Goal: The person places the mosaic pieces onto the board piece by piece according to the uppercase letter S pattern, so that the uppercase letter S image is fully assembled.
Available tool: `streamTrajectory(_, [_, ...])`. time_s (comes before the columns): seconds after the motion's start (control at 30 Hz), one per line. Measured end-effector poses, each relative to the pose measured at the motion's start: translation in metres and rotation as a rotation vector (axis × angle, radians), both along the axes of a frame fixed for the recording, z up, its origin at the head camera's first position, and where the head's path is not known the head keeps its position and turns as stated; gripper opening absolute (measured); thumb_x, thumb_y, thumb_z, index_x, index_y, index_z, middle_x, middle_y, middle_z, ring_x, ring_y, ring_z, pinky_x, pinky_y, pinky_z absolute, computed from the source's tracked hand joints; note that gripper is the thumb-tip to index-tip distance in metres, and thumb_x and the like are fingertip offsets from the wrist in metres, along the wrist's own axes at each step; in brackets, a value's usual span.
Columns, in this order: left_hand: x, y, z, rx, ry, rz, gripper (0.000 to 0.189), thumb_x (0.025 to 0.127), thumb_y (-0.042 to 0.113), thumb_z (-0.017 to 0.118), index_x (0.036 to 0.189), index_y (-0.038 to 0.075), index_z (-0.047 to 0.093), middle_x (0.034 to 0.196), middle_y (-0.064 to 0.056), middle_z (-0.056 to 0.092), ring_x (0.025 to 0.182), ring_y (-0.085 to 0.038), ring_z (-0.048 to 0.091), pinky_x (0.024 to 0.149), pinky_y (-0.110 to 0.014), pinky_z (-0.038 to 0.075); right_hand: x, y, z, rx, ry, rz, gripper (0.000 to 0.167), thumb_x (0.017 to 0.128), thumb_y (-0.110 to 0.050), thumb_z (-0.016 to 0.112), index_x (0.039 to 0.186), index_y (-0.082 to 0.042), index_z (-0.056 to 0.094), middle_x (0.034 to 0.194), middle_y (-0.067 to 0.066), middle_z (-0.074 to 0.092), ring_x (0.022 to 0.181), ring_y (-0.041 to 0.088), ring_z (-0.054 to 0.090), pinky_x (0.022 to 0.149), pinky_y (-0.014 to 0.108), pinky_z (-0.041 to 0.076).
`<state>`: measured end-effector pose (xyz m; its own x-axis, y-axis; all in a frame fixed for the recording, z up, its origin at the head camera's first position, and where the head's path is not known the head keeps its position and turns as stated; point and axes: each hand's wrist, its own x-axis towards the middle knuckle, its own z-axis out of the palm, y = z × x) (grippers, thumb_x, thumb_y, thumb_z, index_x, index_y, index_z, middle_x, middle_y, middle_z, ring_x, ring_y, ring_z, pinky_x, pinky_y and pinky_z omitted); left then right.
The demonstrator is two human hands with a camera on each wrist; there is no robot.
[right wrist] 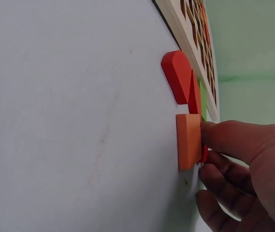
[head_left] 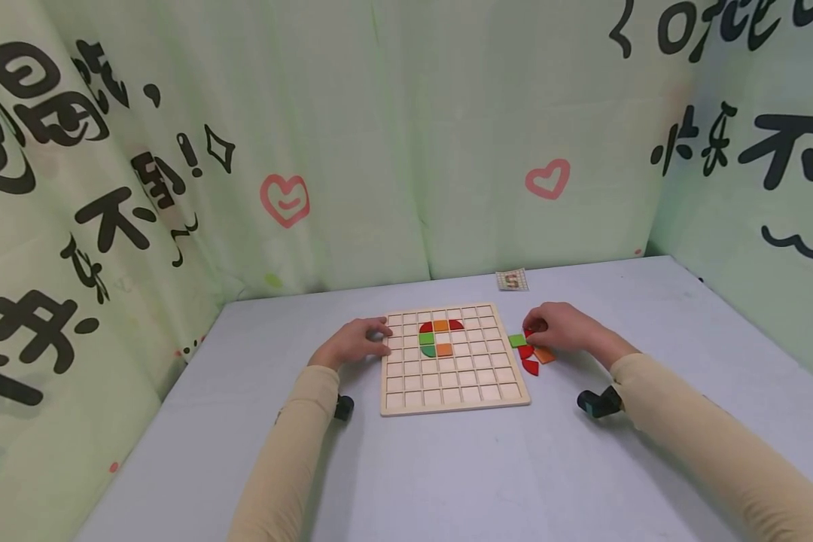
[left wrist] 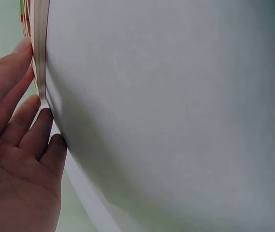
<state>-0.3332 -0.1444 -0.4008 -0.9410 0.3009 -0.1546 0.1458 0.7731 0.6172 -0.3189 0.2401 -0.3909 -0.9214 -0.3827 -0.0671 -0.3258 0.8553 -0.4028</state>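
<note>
A wooden grid board lies on the table with red, orange and green pieces set in several of its upper squares. My left hand rests against the board's left edge, fingers fairly straight; in the left wrist view the fingertips touch its side. To the right of the board, my right hand pinches a red piece between thumb and finger, most of it hidden. Around that hand lie a green square, an orange square and red rounded pieces.
A small card with a printed grid pattern lies at the table's back edge, beyond the board. The white-covered table is bordered by a pale green curtain behind and at both sides. Dark wrist cameras sit under both forearms.
</note>
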Motion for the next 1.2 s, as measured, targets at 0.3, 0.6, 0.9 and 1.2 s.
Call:
streamTrajectory(0.3, [0.000,-0.001,0.000,0.003,-0.003,0.005,0.034,0.086,0.020,0.075,0.119,0.012,0.069,0.152,-0.002,0.042,0.145,-0.028,0.028,0.116,-0.045,0.026,0.000,-0.002,0.000,-0.008,0.013,-0.002,0.027,0.090,-0.013,0.069,0.112,0.002,0.066,0.100,0.010,0.065,0.091,0.025,0.057,0.085,0.043,0.053])
streamTrajectory(0.6, [-0.001,-0.001,0.000,0.008,0.004,0.000,0.034,0.086,0.019,0.075,0.118,0.012,0.069,0.152,-0.003,0.042,0.145,-0.028,0.028,0.116,-0.045,0.026,0.001,-0.008,0.002,-0.034,0.032,-0.009,0.028,0.090,-0.014,0.068,0.113,0.001,0.065,0.102,0.010,0.065,0.095,0.027,0.058,0.085,0.043,0.053])
streamTrajectory(0.9, [-0.002,-0.001,-0.003,0.000,-0.003,0.011,0.035,0.086,0.021,0.076,0.119,0.014,0.069,0.153,-0.002,0.042,0.145,-0.028,0.027,0.116,-0.046,0.025,0.003,-0.023,0.004,-0.041,0.041,0.021,0.028,0.091,-0.014,0.069,0.114,0.001,0.065,0.103,0.010,0.065,0.092,0.024,0.058,0.081,0.038,0.054])
streamTrajectory(1.2, [-0.002,-0.001,-0.004,-0.003,0.005,0.008,0.034,0.086,0.021,0.076,0.119,0.014,0.069,0.152,-0.001,0.043,0.144,-0.028,0.029,0.116,-0.046,0.026,0.004,-0.036,0.005,-0.064,0.054,0.051,0.029,0.091,-0.016,0.070,0.114,0.000,0.066,0.101,0.007,0.065,0.091,0.022,0.057,0.081,0.036,0.053])
